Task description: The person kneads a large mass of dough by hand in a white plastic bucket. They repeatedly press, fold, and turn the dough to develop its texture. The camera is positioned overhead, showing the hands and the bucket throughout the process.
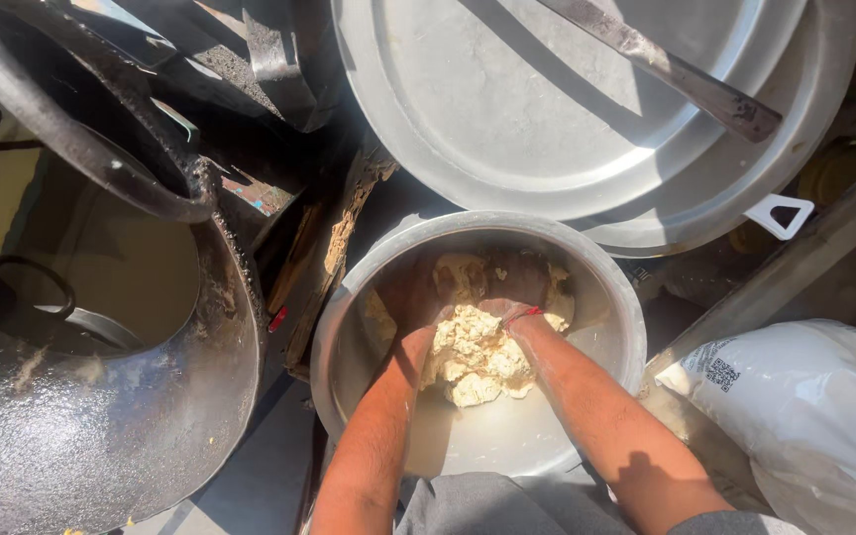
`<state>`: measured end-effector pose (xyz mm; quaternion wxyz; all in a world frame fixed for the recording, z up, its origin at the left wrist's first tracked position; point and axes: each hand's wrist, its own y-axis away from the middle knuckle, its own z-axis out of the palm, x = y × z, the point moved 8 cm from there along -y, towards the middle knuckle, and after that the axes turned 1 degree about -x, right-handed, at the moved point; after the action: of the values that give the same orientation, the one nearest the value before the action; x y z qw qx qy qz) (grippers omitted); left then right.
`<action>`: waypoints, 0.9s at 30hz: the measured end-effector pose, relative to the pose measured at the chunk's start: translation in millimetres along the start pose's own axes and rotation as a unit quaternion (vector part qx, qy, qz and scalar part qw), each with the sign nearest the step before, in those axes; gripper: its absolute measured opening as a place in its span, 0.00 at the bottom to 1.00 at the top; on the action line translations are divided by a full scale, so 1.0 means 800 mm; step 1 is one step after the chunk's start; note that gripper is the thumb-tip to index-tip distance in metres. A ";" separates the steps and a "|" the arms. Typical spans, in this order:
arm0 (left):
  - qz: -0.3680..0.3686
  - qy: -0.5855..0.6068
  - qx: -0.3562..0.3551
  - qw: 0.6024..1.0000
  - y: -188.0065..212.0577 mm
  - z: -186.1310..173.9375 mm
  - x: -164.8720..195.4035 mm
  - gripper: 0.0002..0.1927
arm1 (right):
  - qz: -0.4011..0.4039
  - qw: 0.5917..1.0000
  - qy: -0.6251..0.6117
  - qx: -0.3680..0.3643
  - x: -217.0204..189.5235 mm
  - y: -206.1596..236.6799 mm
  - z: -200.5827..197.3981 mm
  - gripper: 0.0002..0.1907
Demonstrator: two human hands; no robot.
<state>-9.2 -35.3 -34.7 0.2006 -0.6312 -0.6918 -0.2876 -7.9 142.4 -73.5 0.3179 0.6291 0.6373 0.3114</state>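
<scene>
Dough point(473, 357): pale yellow, crumbly and lumpy, heaped in the middle of a round metal bowl point(618, 307) that sits low in the centre of the view, just in front of the person's lap.
Left hand point(410, 297): sunk into the dough on the bowl's shaded left side; fingers are buried or in shadow, so whether they are spread or curled cannot be told.
Right hand point(519, 282): pressed into the dough at the far side of the heap, with a red thread point(523, 314) around the wrist; fingers are coated and partly hidden, so their closure cannot be told either.
Forearms: both reach down from the bottom edge and converge on the heap, dusted with flour near the wrists.
Bowl interior: smooth, smeared with pale residue; the near part is bare.
Large metal lid point(507, 109): lies just beyond the bowl, flat and round, with a long metal bar point(666, 64) resting across it.
Dark cauldron point(121, 416): stands to the left, blackened, holding murky liquid point(121, 267).
White sack point(804, 416): lies to the right, near the bowl.
Wood pieces point(334, 248): wedged between cauldron and bowl.
</scene>
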 end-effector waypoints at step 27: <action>-0.143 -0.029 -0.246 0.958 0.156 -0.020 0.043 0.37 | -0.197 0.965 0.101 -0.142 -0.060 0.100 0.045 0.15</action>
<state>108.5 -15.1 17.7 -0.0241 -0.5632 -0.6884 -0.4565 69.6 95.1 -31.2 0.3927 0.4051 0.7266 0.3921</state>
